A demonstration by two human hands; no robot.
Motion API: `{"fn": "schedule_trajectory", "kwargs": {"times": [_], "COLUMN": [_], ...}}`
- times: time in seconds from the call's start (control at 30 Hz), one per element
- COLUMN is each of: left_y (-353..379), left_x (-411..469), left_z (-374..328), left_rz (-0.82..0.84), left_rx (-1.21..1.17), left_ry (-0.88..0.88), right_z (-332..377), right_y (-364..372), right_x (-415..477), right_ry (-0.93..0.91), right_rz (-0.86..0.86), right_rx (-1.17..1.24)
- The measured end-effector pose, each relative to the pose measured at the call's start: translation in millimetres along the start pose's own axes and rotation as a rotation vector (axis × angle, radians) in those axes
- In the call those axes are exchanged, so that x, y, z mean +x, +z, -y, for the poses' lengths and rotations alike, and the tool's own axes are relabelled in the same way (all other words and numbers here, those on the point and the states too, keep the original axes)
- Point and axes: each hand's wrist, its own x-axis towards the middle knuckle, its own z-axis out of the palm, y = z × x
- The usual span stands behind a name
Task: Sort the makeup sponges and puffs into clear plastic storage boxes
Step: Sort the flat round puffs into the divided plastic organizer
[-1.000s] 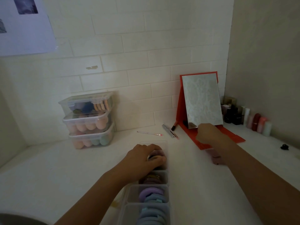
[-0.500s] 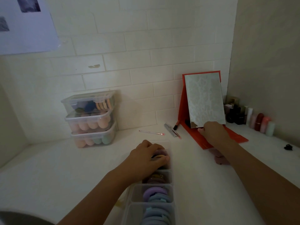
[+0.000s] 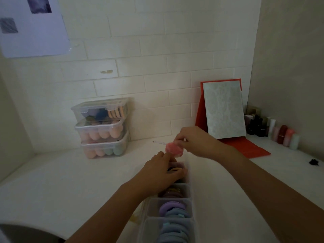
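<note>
A long clear divided box runs from the table's middle toward me, its compartments packed with round puffs in purple, blue and yellow. My left hand reaches into the far compartment with curled fingers on the puffs there. My right hand pinches a pink round puff in the air just above the box's far end. Three stacked lidded clear boxes with peach, green and dark sponges stand at the back left.
A red folding mirror stand leans at the back right wall, with several small bottles beside it. A thin pencil lies on the white table behind the pink puff. A small black clip lies at the far right.
My right hand left the mirror's base, moved left and now holds a pink puff above the box. My left hand stays in the far compartment.
</note>
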Motion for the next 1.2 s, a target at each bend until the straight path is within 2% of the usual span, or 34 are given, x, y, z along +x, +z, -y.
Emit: {"fn": "schedule_trajectory", "kwargs": {"times": [0.2, 0.33, 0.5, 0.67, 0.77, 0.83, 0.97, 1.07, 1.2], "left_y": [-1, -1, 0, 0, -1, -2, -3, -2, -3], "left_x": [-1, 0, -1, 1, 0, -1, -1, -1, 0], "left_z": [-1, 1, 1, 0, 0, 0, 0, 1, 1], "left_rz": [-0.009, -0.026, -0.024, -0.006, -0.004, 0.0, 0.012, 0.027, 0.031], "left_rx": [-0.058, -0.046, -0.023, -0.004, -0.018, -0.024, -0.025, -0.02, -0.018], "left_ry": [0.008, -0.004, 0.018, 0.016, 0.025, 0.038, 0.041, 0.041, 0.04], "right_z": [1, 3, 5, 0, -13, -26, -60, -73, -84], "right_y": [2, 6, 11, 3, -13, -23, -30, -33, -29], "right_x": [0, -1, -4, -5, -5, -7, -19, -28, -36], "right_ry": [0.013, 0.011, 0.09, 0.107, 0.209, 0.312, 0.595, 0.779, 0.849], "right_rz": [0.041, 0.145, 0.291, 0.309, 0.257, 0.283, 0.525, 0.743, 0.812], "right_rx": [-0.077, -0.09, -0.031, 0.047, 0.088, 0.013, -0.36, -0.383, -0.297]}}
